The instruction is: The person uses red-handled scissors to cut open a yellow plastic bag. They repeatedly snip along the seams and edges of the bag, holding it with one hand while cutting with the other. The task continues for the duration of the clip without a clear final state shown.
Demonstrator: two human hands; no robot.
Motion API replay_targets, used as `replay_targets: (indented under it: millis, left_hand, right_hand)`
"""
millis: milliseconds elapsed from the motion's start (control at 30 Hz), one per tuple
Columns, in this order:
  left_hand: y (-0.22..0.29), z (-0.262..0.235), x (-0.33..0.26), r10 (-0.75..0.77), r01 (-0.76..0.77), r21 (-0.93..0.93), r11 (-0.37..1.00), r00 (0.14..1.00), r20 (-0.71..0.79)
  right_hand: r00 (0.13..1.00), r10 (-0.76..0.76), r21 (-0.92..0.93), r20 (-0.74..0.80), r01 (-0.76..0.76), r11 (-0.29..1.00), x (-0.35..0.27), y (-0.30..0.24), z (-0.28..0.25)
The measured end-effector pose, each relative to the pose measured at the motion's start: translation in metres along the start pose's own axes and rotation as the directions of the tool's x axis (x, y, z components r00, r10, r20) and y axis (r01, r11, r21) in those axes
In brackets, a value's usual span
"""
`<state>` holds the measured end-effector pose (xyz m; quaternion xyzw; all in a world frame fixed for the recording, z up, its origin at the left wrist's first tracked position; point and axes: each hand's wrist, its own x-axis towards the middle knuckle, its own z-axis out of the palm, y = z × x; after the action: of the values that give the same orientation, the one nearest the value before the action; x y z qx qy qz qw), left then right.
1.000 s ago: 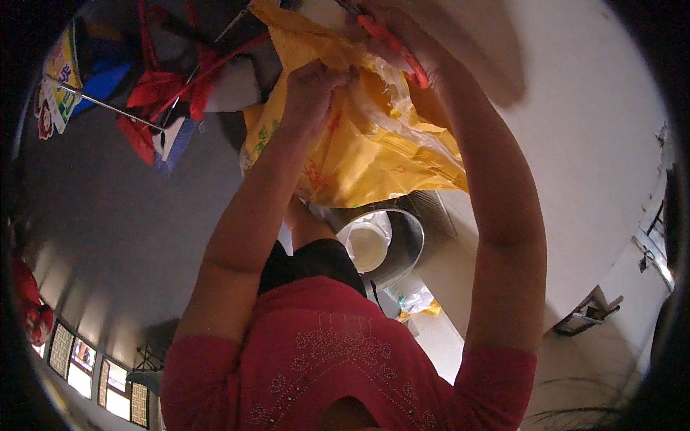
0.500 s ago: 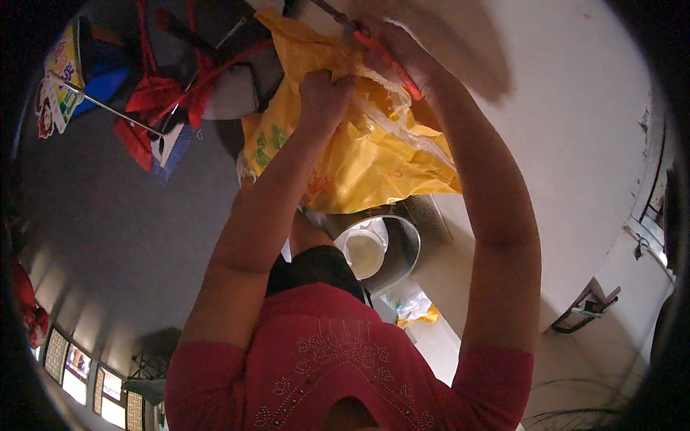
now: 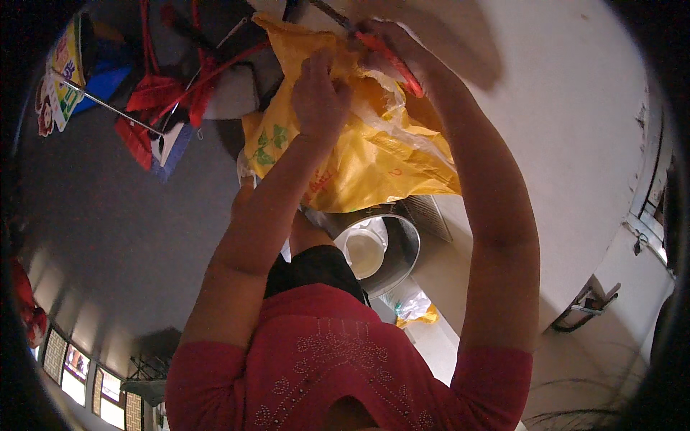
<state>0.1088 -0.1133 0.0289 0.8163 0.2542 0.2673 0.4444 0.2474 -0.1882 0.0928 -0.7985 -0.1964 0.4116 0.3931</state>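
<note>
A yellow plastic woven sack [image 3: 366,165] with green and red print hangs upright in front of me, its torn, whitish upper edge sagging to the right. My left hand [image 3: 320,100] lies against its upper part, fingers stretched upward and not closed round it. My right hand [image 3: 402,54], at the sack's top right, grips a red-handled tool [image 3: 392,61]. A dark, narrow metal part of that tool runs up and left out of view; its kind is unclear.
Below the sack stands a round metal bin [image 3: 410,248] with a pale round container [image 3: 364,255] inside. Red brooms and dustpans [image 3: 154,97] are at the upper left, beside a mop-like tool with blue bristles [image 3: 172,154]. A pale wall [image 3: 575,144] rises on the right.
My left hand has gone from curled fingers on the sack to fingers stretched upward along it. The right hand keeps hold of the red-handled tool and has barely shifted.
</note>
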Motion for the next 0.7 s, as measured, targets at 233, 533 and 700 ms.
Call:
replay_targets:
  millis: [233, 533, 700]
  left_hand:
    - [0.0, -0.02, 0.026, 0.378, -0.397, 0.299, 0.868, 0.918, 0.122]
    - [-0.013, -0.011, 0.096, 0.386, -0.523, -0.023, 0.852, 0.598, 0.702]
    - [0.013, -0.008, 0.119, 0.332, -0.429, -0.153, 0.89, 0.382, 0.863]
  right_hand:
    - [0.99, -0.099, -0.215, -0.096, 0.076, 0.974, -0.059, -0.034, -0.014]
    - [0.969, 0.235, -0.204, -0.072, -0.245, 0.948, -0.22, -0.032, -0.031]
    - [0.954, 0.296, -0.382, -0.048, -0.291, 0.877, -0.223, -0.006, -0.024]
